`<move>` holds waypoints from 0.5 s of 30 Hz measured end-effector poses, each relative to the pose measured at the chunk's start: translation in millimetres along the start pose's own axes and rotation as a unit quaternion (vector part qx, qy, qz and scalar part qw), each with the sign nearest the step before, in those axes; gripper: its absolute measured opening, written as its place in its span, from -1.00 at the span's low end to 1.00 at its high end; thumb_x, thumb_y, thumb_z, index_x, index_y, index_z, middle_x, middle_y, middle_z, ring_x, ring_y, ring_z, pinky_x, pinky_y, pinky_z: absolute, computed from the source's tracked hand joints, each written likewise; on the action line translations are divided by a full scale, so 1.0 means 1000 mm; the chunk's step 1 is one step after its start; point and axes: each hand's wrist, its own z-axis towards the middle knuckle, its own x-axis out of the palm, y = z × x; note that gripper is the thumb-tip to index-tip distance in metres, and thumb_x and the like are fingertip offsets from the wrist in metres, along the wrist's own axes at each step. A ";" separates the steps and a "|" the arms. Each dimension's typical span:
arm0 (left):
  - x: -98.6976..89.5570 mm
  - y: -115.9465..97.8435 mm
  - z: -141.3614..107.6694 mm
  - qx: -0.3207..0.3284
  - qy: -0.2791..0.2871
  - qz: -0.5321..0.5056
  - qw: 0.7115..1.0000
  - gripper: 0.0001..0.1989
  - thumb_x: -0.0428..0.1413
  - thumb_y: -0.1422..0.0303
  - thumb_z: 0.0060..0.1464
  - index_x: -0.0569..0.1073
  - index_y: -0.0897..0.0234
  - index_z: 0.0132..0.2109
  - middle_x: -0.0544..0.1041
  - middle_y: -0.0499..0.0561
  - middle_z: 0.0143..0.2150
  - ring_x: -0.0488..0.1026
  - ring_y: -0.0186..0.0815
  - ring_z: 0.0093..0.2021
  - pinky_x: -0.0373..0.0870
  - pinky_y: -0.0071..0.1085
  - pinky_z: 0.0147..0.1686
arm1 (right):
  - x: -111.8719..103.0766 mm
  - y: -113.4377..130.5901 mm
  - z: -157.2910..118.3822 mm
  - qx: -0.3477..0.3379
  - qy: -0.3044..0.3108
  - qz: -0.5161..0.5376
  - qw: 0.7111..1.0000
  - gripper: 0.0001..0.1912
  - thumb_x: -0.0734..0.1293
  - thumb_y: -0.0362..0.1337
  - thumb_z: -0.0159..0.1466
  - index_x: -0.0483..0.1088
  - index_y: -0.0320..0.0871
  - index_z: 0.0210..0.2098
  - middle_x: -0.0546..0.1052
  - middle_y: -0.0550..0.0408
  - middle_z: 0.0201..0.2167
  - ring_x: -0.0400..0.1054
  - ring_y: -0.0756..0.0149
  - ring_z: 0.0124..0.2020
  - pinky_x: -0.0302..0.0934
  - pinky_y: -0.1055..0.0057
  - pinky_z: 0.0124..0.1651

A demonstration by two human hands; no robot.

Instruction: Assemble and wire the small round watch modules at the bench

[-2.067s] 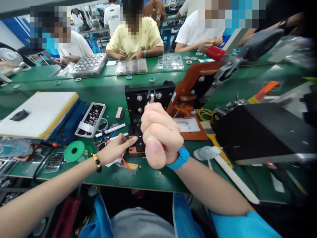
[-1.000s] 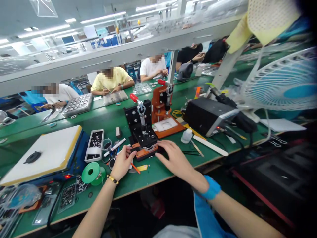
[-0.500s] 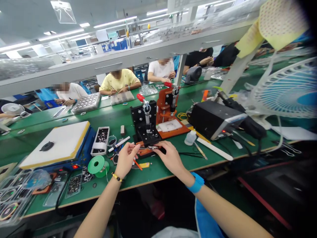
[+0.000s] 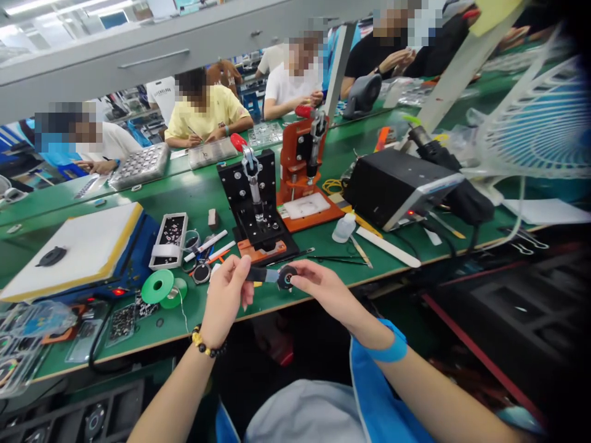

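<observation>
My left hand (image 4: pixel 229 286) is closed, with thumb and fingers pinching a dark flat strip (image 4: pixel 258 274) whose far end looks bluish and translucent. That end meets a small round black part (image 4: pixel 287 277) with a ringed centre. My right hand (image 4: pixel 321 288) pinches the round part from the right, thumb across its face. Both hands are held above the front edge of the green bench. Just beyond them stands a black toggle-clamp fixture (image 4: pixel 255 200) with a red handle and an orange block at its base. Whether strip and round part are joined, I cannot tell.
An orange clamp fixture (image 4: pixel 302 163) stands behind right. Farther right are a squeeze bottle (image 4: pixel 344 227), a black powered box (image 4: pixel 397 187) and a fan (image 4: pixel 540 135). To the left lie a solder spool (image 4: pixel 159 287), a parts tray (image 4: pixel 169 240) and a white-topped blue box (image 4: pixel 78 246). Co-workers sit opposite.
My hands have come nearer to me, away from the black fixture. The round part now faces me instead of edge-on, and the strip shows. My view has tilted down.
</observation>
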 end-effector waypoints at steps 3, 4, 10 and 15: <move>0.004 -0.004 -0.004 0.018 0.048 -0.038 0.998 -0.53 0.27 -0.05 0.16 0.43 0.20 -0.02 0.43 -0.16 -0.55 0.35 -0.40 -0.60 0.31 -0.57 -0.65 | -0.006 0.008 0.001 0.016 0.023 0.041 0.999 -0.51 0.48 0.07 0.26 0.53 -0.16 -0.02 0.62 -0.01 -0.16 0.51 0.19 -0.14 0.41 0.21 0.04; 0.005 -0.005 -0.006 0.023 0.067 -0.039 0.997 -0.48 0.34 0.01 0.11 0.43 0.20 0.07 0.47 -0.14 -0.49 0.39 -0.39 -0.55 0.36 -0.56 -0.62 | -0.008 0.010 0.000 0.024 0.035 0.058 0.997 -0.52 0.48 0.07 0.27 0.53 -0.17 -0.02 0.62 -0.01 -0.17 0.51 0.20 -0.14 0.41 0.22 0.03; 0.003 -0.007 -0.017 0.028 0.053 -0.020 0.998 -0.66 0.31 0.17 0.19 0.49 0.23 0.02 0.50 -0.09 -0.44 0.45 -0.40 -0.53 0.45 -0.54 -0.57 | -0.016 0.012 -0.003 0.122 0.135 0.247 0.952 -0.56 0.57 -0.02 0.22 0.54 -0.19 -0.06 0.54 0.03 -0.14 0.48 0.28 -0.16 0.47 0.30 -0.01; -0.012 -0.010 -0.028 0.108 -0.032 0.008 0.994 -0.71 0.27 0.16 0.23 0.49 0.17 0.00 0.48 -0.13 -0.46 0.42 -0.40 -0.57 0.41 -0.51 -0.56 | -0.022 0.005 -0.003 0.145 0.150 0.305 0.929 -0.65 0.54 -0.10 0.27 0.52 -0.18 -0.08 0.48 0.06 -0.18 0.43 0.32 -0.18 0.49 0.33 -0.04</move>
